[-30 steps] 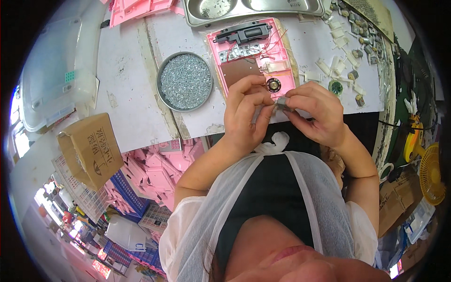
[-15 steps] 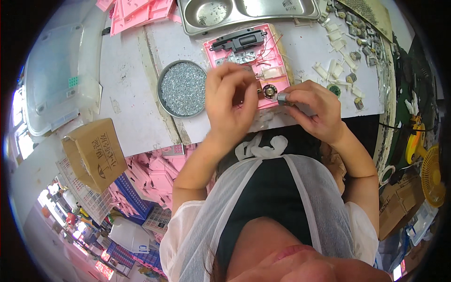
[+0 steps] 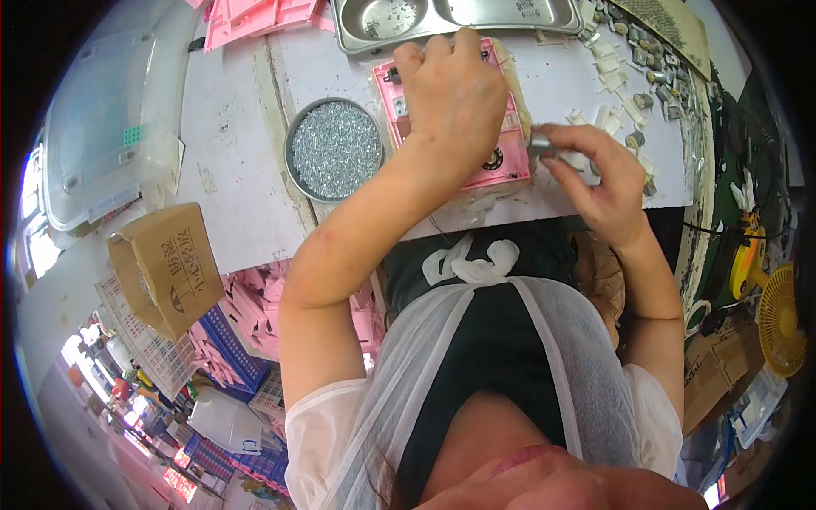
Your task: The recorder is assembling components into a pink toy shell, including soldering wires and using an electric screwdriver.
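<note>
A shallow pink plastic housing (image 3: 514,146) lies on the table in front of me, with a round black-ringed part (image 3: 495,159) near its lower edge. Over the housing's upper half arches my left hand (image 3: 455,98), its fingers bent downward and closed. It covers the black module and most of the wires, and its fingertips are hidden, so what they hold cannot be made out. Just off the housing's right side, my right hand (image 3: 605,174) pinches a small silver motor (image 3: 539,146) between thumb and fingers.
Left of the housing stands a round tin (image 3: 291,161) full of small screws. A steel tray (image 3: 429,19) sits behind. White plastic pieces (image 3: 608,121) and several small motors (image 3: 654,76) are scattered at right. A cardboard box (image 3: 191,268) is at the left edge.
My left hand has swung up and right across the housing, now covering its upper part. My right hand has shifted right and slightly up with the motor, away from the round part.
</note>
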